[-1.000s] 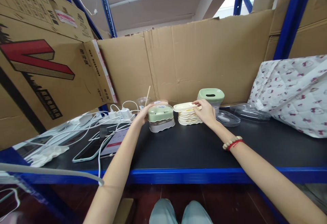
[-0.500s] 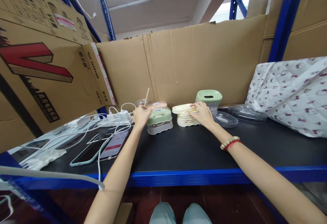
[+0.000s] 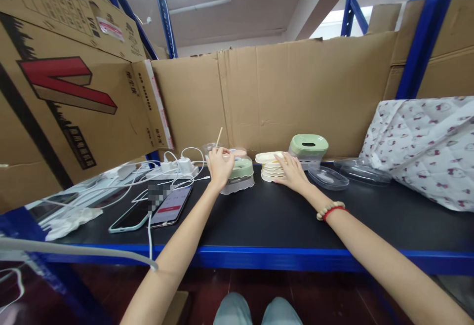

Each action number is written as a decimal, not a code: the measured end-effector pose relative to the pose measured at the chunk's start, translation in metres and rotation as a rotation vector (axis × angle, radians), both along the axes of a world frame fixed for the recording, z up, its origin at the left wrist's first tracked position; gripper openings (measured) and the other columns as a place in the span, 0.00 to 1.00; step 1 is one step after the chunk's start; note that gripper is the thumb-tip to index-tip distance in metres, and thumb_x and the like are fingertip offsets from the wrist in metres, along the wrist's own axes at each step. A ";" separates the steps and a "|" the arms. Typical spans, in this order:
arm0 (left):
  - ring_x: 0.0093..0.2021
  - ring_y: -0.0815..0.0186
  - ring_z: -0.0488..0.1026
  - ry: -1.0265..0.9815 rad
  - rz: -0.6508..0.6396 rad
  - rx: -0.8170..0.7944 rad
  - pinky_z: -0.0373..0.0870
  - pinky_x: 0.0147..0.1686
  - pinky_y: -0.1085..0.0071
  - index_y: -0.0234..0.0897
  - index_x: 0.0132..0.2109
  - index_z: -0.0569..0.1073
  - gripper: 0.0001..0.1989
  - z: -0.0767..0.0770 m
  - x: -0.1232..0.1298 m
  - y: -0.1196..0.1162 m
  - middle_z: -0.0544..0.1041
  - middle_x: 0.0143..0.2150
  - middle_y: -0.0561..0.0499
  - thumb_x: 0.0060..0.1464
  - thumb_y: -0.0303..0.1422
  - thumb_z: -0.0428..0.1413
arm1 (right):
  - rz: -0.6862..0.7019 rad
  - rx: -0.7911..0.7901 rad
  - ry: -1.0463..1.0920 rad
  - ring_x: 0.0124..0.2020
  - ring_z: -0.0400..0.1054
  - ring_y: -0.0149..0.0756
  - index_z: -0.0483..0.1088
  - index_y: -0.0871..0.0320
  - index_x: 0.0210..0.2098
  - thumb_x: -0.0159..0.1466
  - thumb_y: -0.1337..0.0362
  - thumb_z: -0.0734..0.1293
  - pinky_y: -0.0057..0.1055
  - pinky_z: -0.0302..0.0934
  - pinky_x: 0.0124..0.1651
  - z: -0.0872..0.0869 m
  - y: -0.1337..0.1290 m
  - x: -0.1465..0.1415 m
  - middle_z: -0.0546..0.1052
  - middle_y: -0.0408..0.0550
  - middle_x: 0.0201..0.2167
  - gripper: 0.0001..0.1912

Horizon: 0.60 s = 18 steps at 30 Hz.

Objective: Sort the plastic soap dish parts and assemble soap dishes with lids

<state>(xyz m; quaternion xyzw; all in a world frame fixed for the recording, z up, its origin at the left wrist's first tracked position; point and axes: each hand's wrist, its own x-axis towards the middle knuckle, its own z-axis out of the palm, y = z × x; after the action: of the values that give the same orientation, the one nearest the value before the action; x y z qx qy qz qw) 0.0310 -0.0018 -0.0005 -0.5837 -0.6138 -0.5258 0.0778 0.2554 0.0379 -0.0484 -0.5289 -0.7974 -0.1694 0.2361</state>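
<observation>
My left hand [image 3: 221, 168] is pinched, with a thin wooden stick [image 3: 219, 136] rising out of it just behind the fingers. Beside that hand, on the right, sits a green lidded box [image 3: 242, 168] with a clear scalloped base. A peach-coloured piece [image 3: 239, 152] shows behind it. My right hand [image 3: 291, 171] rests with spread fingers on the right side of a stack of cream wavy-edged pieces [image 3: 271, 172]. A smooth cream oval piece [image 3: 267, 157] lies on top of the stack. Behind the right hand stands another green-topped box [image 3: 309, 145] with a slot.
Clear plastic lids [image 3: 329, 177] lie at the right, near a patterned white quilted cloth [image 3: 425, 152]. Two phones [image 3: 171, 206], a power strip [image 3: 163, 173] and tangled white cables occupy the left. Cardboard [image 3: 307, 88] walls the black shelf [image 3: 266, 223] at the back.
My left hand has shifted toward the green box and now overlaps its left side. The right hand's fingers have come down and spread along the cream stack. The view has shifted slightly.
</observation>
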 end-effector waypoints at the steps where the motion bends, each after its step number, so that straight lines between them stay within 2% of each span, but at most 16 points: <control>1: 0.44 0.55 0.66 0.023 -0.007 0.010 0.61 0.46 0.59 0.35 0.30 0.67 0.02 -0.002 0.002 0.000 0.70 0.38 0.43 0.48 0.27 0.51 | -0.021 -0.005 -0.010 0.64 0.44 0.50 0.53 0.59 0.63 0.53 0.62 0.69 0.51 0.40 0.63 0.000 0.000 -0.003 0.53 0.59 0.63 0.41; 7: 0.47 0.57 0.66 0.219 -0.121 0.106 0.59 0.49 0.61 0.36 0.31 0.69 0.02 -0.021 0.016 -0.001 0.71 0.42 0.44 0.47 0.27 0.53 | -0.029 0.028 -0.066 0.65 0.43 0.50 0.53 0.63 0.63 0.56 0.66 0.66 0.53 0.39 0.63 -0.003 0.002 -0.012 0.52 0.61 0.63 0.37; 9: 0.48 0.57 0.67 0.344 -0.151 0.228 0.59 0.48 0.61 0.36 0.32 0.69 0.03 -0.024 0.020 0.000 0.72 0.44 0.44 0.48 0.28 0.52 | 0.003 0.074 -0.060 0.64 0.45 0.50 0.54 0.63 0.63 0.56 0.68 0.65 0.53 0.41 0.62 -0.004 0.002 -0.012 0.53 0.61 0.63 0.36; 12: 0.45 0.60 0.69 0.552 -0.171 0.517 0.60 0.45 0.64 0.36 0.33 0.69 0.05 -0.025 0.023 -0.004 0.73 0.42 0.44 0.51 0.28 0.49 | 0.090 0.185 -0.005 0.63 0.50 0.48 0.58 0.62 0.60 0.57 0.68 0.63 0.50 0.45 0.61 0.000 -0.004 -0.011 0.57 0.59 0.61 0.31; 14: 0.44 0.62 0.69 0.598 -0.160 0.686 0.61 0.43 0.65 0.36 0.33 0.69 0.05 -0.024 0.024 -0.021 0.73 0.40 0.46 0.52 0.28 0.49 | 0.162 0.294 0.066 0.59 0.55 0.45 0.63 0.62 0.56 0.59 0.67 0.60 0.48 0.48 0.60 0.005 -0.013 -0.010 0.62 0.59 0.58 0.25; 16: 0.44 0.63 0.69 0.566 -0.156 0.793 0.62 0.42 0.67 0.37 0.32 0.69 0.03 -0.028 0.025 -0.053 0.73 0.39 0.47 0.52 0.28 0.50 | 0.223 0.421 0.169 0.54 0.61 0.44 0.68 0.60 0.49 0.61 0.66 0.58 0.45 0.53 0.56 0.013 -0.026 -0.011 0.68 0.58 0.52 0.19; 18: 0.48 0.62 0.68 0.515 -0.214 0.753 0.63 0.45 0.66 0.37 0.34 0.70 0.03 -0.039 0.027 -0.094 0.73 0.39 0.47 0.51 0.27 0.52 | 0.273 0.551 0.294 0.49 0.65 0.42 0.71 0.59 0.41 0.62 0.65 0.58 0.44 0.57 0.51 0.023 -0.046 -0.010 0.71 0.55 0.46 0.13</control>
<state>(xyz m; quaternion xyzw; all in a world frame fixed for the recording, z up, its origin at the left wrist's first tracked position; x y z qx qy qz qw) 0.0576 -0.0962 -0.0392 -0.6864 -0.2773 -0.5549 0.3795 0.2458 -0.0081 -0.0257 -0.3521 -0.7426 -0.2674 0.5031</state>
